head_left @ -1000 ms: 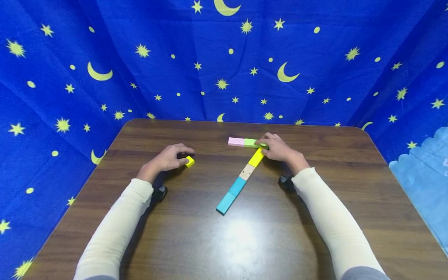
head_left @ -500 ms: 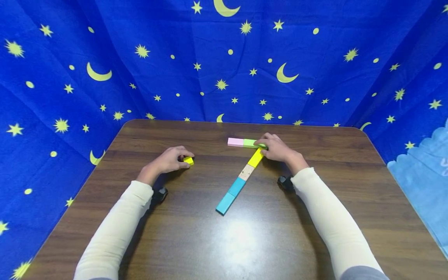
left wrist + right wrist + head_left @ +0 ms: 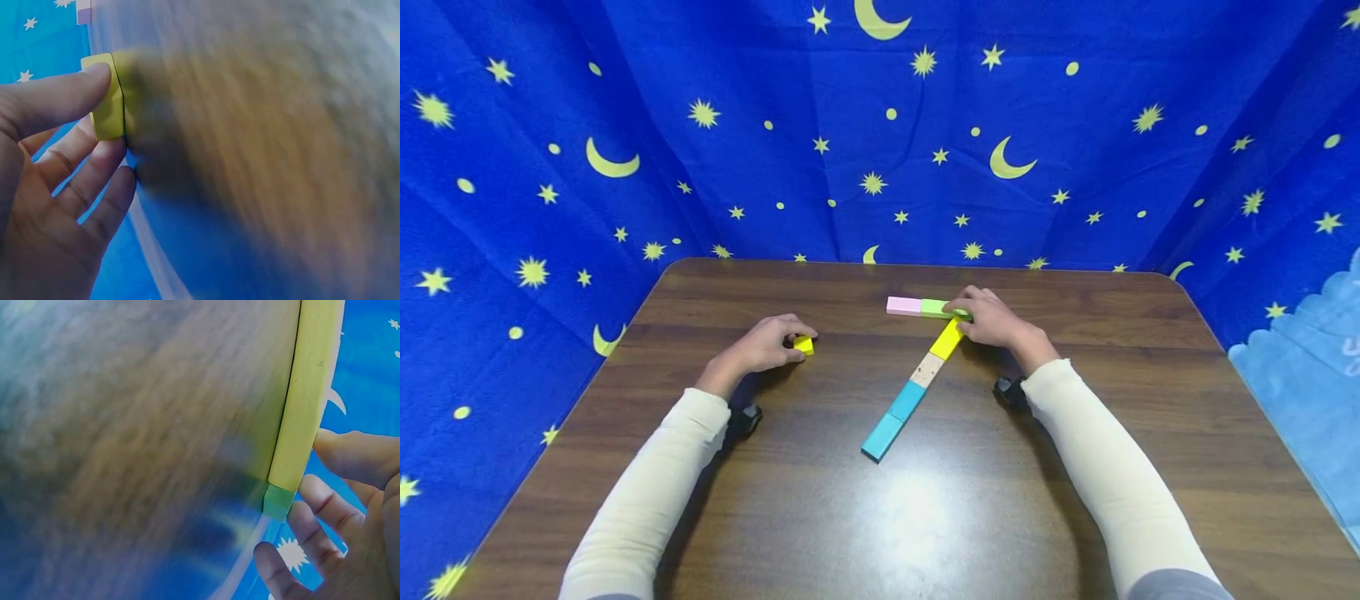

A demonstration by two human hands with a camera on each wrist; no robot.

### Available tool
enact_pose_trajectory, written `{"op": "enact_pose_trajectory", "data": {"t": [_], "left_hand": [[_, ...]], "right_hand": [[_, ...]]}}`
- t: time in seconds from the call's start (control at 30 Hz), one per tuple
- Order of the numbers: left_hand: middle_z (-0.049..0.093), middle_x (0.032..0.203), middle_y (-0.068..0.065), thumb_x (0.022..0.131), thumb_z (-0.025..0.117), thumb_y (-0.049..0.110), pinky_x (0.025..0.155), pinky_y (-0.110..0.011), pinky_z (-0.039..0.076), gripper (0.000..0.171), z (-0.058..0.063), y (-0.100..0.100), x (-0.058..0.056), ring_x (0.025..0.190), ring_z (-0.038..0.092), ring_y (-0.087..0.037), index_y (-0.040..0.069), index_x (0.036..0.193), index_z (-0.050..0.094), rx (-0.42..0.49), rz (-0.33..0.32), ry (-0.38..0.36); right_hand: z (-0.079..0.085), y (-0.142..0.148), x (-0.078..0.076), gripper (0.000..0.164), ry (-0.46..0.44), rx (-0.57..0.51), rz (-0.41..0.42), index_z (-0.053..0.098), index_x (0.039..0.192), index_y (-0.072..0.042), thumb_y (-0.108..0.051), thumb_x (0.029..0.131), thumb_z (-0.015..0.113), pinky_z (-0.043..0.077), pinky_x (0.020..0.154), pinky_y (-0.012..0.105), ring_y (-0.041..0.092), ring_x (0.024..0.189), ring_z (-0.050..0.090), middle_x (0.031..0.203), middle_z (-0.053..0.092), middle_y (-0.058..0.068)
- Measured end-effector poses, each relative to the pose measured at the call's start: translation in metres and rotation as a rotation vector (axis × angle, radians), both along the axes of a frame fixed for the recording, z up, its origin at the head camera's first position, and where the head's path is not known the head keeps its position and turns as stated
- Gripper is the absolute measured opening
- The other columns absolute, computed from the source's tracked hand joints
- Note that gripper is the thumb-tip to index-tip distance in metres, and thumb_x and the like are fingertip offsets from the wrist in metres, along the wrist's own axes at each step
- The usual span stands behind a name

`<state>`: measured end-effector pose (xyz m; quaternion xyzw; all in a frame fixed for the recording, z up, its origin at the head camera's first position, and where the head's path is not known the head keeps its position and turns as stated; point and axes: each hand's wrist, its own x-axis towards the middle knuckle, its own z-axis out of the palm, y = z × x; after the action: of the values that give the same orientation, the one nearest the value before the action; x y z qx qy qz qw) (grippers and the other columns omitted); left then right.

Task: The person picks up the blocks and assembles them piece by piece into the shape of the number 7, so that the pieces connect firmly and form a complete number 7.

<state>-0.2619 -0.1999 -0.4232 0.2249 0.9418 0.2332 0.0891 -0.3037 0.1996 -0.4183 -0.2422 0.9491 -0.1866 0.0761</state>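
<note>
My left hand point(image 3: 767, 342) pinches a small yellow block point(image 3: 804, 345) on the left half of the table. In the left wrist view, the thumb presses on this block's face, and fingers sit below it. My right hand point(image 3: 988, 317) is at the corner where a lime green block point(image 3: 934, 308) meets a longer yellow block point(image 3: 946, 340), thumb by the yellow one and forefinger over the green. From there a line slants toward me: the yellow block, a speckled beige block point(image 3: 927, 369) and two teal blocks point(image 3: 895, 422). A pink block point(image 3: 903, 306) adjoins the green one's left end.
The brown wooden table point(image 3: 775, 500) has a bright reflection near its front middle. A blue curtain point(image 3: 925, 108) with moons and stars hangs behind and at the sides. Pale blue cloth point(image 3: 1307, 333) lies at the right edge.
My left fingers have closed on the small yellow block, which has turned and shifted slightly left. The right hand and the joined blocks have stayed in place.
</note>
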Motion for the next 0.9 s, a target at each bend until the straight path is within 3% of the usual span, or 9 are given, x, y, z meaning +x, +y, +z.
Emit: {"op": "enact_pose_trajectory", "data": {"t": [0.13, 0.47, 0.73, 0.9], "left_hand": [[0.064, 0.117, -0.013, 0.089, 0.07, 0.006, 0.089, -0.043, 0.051, 0.039, 0.002, 0.005, 0.0, 0.097, 0.059, -0.024, 0.007, 0.128, 0.066, 0.012, 0.027, -0.025], [0.066, 0.119, -0.016, 0.09, 0.069, 0.006, 0.091, -0.047, 0.05, 0.037, -0.004, 0.009, -0.001, 0.103, 0.061, -0.03, 0.007, 0.127, 0.067, 0.028, 0.073, 0.017], [0.063, 0.126, -0.016, 0.091, 0.066, 0.005, 0.098, -0.049, 0.049, 0.038, -0.005, 0.025, -0.013, 0.113, 0.06, -0.033, 0.007, 0.129, 0.065, 0.09, 0.093, 0.029], [0.065, 0.122, -0.016, 0.09, 0.067, 0.003, 0.097, -0.048, 0.049, 0.038, -0.007, 0.036, -0.022, 0.109, 0.06, -0.033, 0.005, 0.129, 0.065, 0.134, 0.107, 0.064]], "right_hand": [[0.0, 0.0, 0.0, 0.041, 0.004, 0.007, -0.007, 0.062, 0.134, -0.011, -0.01, 0.094, 0.059, 0.042, 0.098, 0.051, 0.035, 0.115, 0.047, 0.134, 0.052, 0.019], [-0.004, -0.008, 0.002, 0.04, -0.001, -0.009, 0.0, 0.061, 0.135, -0.012, -0.012, 0.095, 0.058, 0.042, 0.101, 0.051, 0.036, 0.118, 0.047, 0.135, 0.051, 0.019], [0.002, -0.002, 0.004, 0.041, -0.015, -0.006, -0.025, 0.061, 0.135, -0.01, -0.01, 0.095, 0.057, 0.041, 0.1, 0.052, 0.036, 0.118, 0.045, 0.137, 0.05, 0.019], [0.001, -0.002, 0.004, 0.042, -0.021, -0.001, -0.023, 0.061, 0.136, -0.012, -0.012, 0.094, 0.058, 0.041, 0.102, 0.052, 0.035, 0.119, 0.045, 0.137, 0.05, 0.019]]}}
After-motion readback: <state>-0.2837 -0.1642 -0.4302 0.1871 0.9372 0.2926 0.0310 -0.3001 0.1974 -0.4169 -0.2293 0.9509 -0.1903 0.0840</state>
